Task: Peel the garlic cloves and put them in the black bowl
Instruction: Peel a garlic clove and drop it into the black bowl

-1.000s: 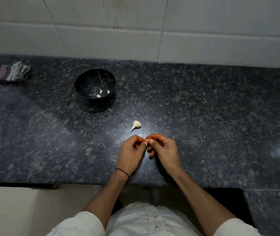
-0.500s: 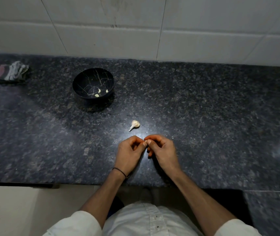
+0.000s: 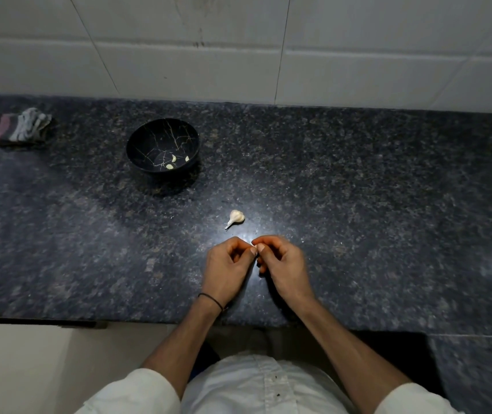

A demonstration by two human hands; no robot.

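Note:
My left hand (image 3: 230,267) and my right hand (image 3: 283,265) meet fingertip to fingertip over the near part of the dark granite counter (image 3: 358,204). Between the thumbs and forefingers they pinch a small garlic clove (image 3: 254,251), of which only a pale sliver shows. Just beyond the hands lies a small garlic bulb (image 3: 235,217) with its stem pointing toward me and to the left. Farther back and to the left stands the black bowl (image 3: 149,141) with gold veining; three peeled cloves (image 3: 173,161) lie in its bottom.
A folded cloth (image 3: 22,127) lies at the far left of the counter, near the white tiled wall (image 3: 238,49). The counter's front edge runs just under my wrists. A bright light reflection shows at the right.
Both hands stay together at the same spot, with only slight finger motion on the clove. The view has shifted a little.

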